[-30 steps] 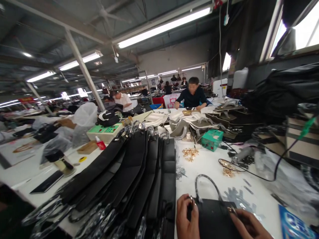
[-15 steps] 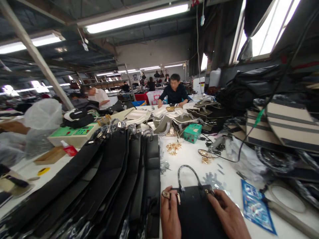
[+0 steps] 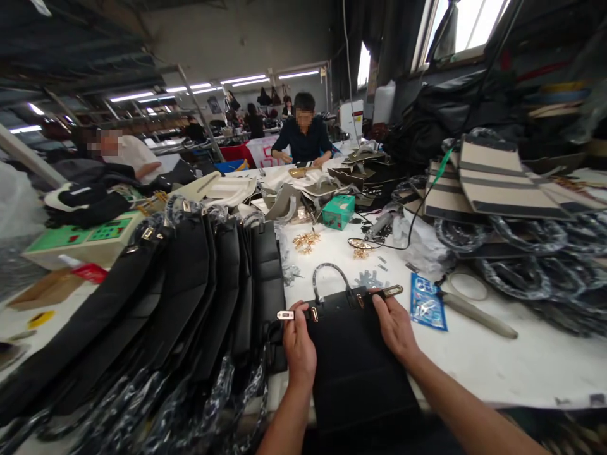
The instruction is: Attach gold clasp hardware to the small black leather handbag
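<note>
A black handbag panel with one plastic-wrapped loop handle hangs between my hands at the table's front edge. My left hand is closed on its upper left corner, where a strap with a gold-edged metal tab sticks out leftward. My right hand grips the upper right corner, beside a second strap ending in a gold-edged metal plate. To the left, black panels lie overlapped in a long row, several of them with wrapped handles.
Gold hardware piles, flat metal pieces and a green box lie beyond the panel. At right are a blue packet, a grey-handled tool and stacked beige panels. A co-worker sits across the table.
My view has tipped down and turned right. The held panel now shows more of its length, and both strap ends point outward from its corners. Both hands keep their grip.
</note>
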Demonstrator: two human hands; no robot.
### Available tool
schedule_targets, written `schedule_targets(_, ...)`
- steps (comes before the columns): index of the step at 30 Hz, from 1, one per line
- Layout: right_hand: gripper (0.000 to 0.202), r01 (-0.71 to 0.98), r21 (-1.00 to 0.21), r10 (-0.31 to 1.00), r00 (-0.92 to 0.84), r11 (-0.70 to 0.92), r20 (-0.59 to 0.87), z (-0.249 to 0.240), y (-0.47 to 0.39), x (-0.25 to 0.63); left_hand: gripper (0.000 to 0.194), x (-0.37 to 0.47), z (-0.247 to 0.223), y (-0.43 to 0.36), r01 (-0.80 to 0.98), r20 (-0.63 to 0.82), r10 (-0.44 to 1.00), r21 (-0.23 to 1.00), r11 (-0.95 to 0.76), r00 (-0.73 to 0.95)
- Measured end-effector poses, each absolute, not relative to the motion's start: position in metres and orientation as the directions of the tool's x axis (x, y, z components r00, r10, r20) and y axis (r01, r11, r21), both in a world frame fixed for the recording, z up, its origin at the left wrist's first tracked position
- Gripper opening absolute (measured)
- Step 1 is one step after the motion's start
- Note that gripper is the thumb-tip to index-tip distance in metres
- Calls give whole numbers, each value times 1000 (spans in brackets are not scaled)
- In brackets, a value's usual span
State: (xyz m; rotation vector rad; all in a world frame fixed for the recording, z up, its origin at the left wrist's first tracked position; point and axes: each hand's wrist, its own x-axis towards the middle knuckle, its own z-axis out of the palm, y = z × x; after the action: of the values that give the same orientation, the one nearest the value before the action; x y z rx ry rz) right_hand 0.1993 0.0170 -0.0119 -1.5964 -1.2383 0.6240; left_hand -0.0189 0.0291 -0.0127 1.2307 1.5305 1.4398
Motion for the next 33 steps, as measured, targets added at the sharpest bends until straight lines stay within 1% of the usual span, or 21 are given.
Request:
schedule_targets(10, 45, 389, -920, 938, 335, -51, 90, -8, 17, 200, 45, -17, -13, 30, 206, 134, 946, 976, -74, -296)
schedule_targets(14, 40, 400, -914, 934, 349, -72, 79, -8, 20, 198, 43, -15, -13, 32, 260, 171, 941, 961, -94, -293)
schedule_targets(16, 39, 408, -911, 917, 384, -62, 109, -9, 24, 198, 43, -12, -12, 33, 294, 180, 939, 952, -90, -294)
schedule_targets(18, 46, 458, -888, 885, 403, 24, 232, -10, 29, 202, 41, -10, -13, 34, 324, 191, 936, 942, -91, -294)
schedule_targets(20, 52, 557, -818, 846, 358, 145, 394, -8, 34, 210, 38, -9, -16, 35, 351, 218, 932, 930, -108, -290)
schedule_targets(21, 52, 613, -765, 836, 302, 198, 459, -6, 36, 215, 36, -9, -18, 36, 361, 232, 931, 924, -122, -281)
schedule_targets(22, 49, 669, -703, 839, 219, 242, 498, -2, 38, 220, 34, -9, -20, 36, 368, 244, 931, 920, -134, -270)
schedule_targets(24, 34, 770, -560, 867, 19, 306, 498, 10, 41, 231, 32, -10, -23, 37, 377, 257, 934, 914, -152, -247)
schedule_targets(26, 16, 859, -391, 899, -161, 331, 406, 26, 44, 240, 31, -10, -25, 36, 386, 265, 936, 908, -162, -232)
schedule_targets(27, 13, 897, -302, 919, -220, 323, 328, 34, 45, 243, 31, -10, -25, 36, 393, 268, 936, 905, -163, -227)
schedule_targets(29, 15, 946, -141, 950, -269, 292, 160, 50, 48, 247, 31, -11, -25, 36, 412, 274, 938, 896, -168, -213)
schedule_targets(31, 19, 957, -37, 957, -286, 288, 37, 61, 49, 245, 31, -11, -24, 36, 422, 274, 940, 891, -168, -204)
schedule_targets(33, 21, 958, -4, 958, -285, 285, -13, 66, 47, 239, 31, -11, -24, 36, 425, 275, 941, 889, -170, -199)
